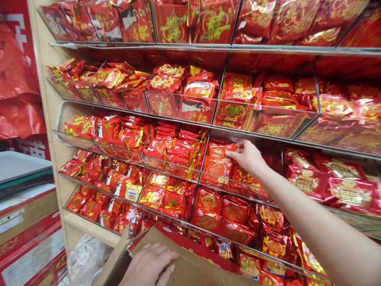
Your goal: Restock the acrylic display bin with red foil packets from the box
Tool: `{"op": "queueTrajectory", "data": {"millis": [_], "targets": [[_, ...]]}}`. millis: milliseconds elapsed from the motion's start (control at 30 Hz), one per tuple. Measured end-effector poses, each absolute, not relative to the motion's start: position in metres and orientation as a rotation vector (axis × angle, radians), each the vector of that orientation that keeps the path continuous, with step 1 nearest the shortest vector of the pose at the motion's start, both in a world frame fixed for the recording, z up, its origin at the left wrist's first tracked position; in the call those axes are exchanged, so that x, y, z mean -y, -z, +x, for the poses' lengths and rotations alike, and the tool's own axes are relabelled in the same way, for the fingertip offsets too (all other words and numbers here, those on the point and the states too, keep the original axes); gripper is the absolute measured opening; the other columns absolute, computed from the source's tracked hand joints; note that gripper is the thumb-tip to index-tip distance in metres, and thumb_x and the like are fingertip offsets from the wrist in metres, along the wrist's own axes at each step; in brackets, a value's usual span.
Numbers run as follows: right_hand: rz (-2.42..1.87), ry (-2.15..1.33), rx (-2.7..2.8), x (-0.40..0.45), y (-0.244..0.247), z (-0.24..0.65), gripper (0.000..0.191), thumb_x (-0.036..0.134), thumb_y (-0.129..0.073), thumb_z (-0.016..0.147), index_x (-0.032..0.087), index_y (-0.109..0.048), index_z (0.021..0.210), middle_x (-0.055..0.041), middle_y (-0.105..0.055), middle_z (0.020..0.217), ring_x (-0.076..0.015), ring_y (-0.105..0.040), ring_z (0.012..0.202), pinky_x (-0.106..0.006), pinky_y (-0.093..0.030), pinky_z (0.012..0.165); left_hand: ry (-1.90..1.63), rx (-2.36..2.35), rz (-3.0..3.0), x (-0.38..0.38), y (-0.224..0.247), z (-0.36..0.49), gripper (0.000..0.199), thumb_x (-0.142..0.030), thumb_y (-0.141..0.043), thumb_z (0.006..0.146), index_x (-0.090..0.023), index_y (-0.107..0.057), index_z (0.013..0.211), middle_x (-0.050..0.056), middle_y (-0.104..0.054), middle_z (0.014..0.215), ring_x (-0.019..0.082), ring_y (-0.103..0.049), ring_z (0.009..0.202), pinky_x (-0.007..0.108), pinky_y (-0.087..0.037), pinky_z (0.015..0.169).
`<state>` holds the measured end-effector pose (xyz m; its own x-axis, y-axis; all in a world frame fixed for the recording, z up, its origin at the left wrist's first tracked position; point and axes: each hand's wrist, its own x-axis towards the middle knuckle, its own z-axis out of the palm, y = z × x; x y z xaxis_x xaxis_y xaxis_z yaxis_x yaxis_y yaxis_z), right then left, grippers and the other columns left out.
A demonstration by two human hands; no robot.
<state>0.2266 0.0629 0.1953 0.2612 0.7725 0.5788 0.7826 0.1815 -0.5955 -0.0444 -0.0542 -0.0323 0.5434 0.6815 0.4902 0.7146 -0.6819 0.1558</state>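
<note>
My right hand (247,158) reaches into a clear-fronted bin on the middle shelf. Its thumb and fingers pinch the edge of a red snack packet (218,153) with gold print. Directly below that packet, a similar red packet (218,171) stands behind the clear front. At the bottom of the view, my left hand (151,264) has its fingers bent over the flap of a cardboard box (196,264). The box is brown inside and red outside. What it contains is out of sight.
Shelves with clear front panels (175,158) hold many red and gold packets, split by dividers. Stacked cartons (29,246) stand at the left beside the wooden shelf side (49,119). A clear plastic bag (87,258) lies at the lower left.
</note>
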Motion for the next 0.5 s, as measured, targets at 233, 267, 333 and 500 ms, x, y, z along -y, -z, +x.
{"op": "queueTrajectory", "data": {"millis": [233, 267, 333, 500], "targets": [[-1.715, 0.144, 1.52, -0.065, -0.199, 0.219, 0.027, 0.039, -0.068, 0.064, 0.018, -0.051, 0.058, -0.0018, -0.057, 0.059, -0.0196, -0.055, 0.064, -0.044, -0.042, 0.067, 0.754, 1.247, -2.735, 0.059, 0.026, -0.041, 0.019, -0.019, -0.045, 0.083, -0.026, -0.057, 0.097, 0.0, -0.068, 0.083, 0.017, -0.063, 0.074, 0.029, -0.048, 0.069], [-1.723, 0.161, 1.55, -0.065, -0.199, 0.218, 0.027, 0.039, -0.067, 0.064, 0.018, -0.051, 0.058, -0.0019, -0.056, 0.059, -0.0202, -0.055, 0.065, -0.046, -0.041, 0.068, 0.733, 1.263, -2.738, 0.06, 0.026, -0.041, 0.019, -0.019, -0.044, 0.084, -0.025, -0.057, 0.097, 0.0, -0.068, 0.084, 0.018, -0.063, 0.075, 0.03, -0.048, 0.069], [-1.753, 0.186, 1.594, -0.065, -0.199, 0.218, 0.029, 0.042, -0.067, 0.064, 0.018, -0.052, 0.057, -0.0023, -0.056, 0.059, -0.022, -0.056, 0.067, -0.05, -0.04, 0.069, 0.702, 1.3, -2.742, 0.06, 0.028, -0.041, 0.02, -0.02, -0.042, 0.085, -0.025, -0.057, 0.098, 0.001, -0.068, 0.086, 0.019, -0.063, 0.077, 0.032, -0.048, 0.072], [-1.789, 0.184, 1.577, -0.059, -0.209, 0.224, 0.036, 0.053, -0.064, 0.064, 0.018, -0.057, 0.06, -0.0045, -0.057, 0.061, -0.0251, -0.057, 0.07, -0.052, -0.039, 0.07, 0.688, 1.371, -2.78, 0.059, 0.025, -0.041, 0.022, -0.019, -0.041, 0.086, -0.025, -0.058, 0.098, 0.002, -0.067, 0.086, 0.02, -0.063, 0.079, 0.036, -0.048, 0.074]]}}
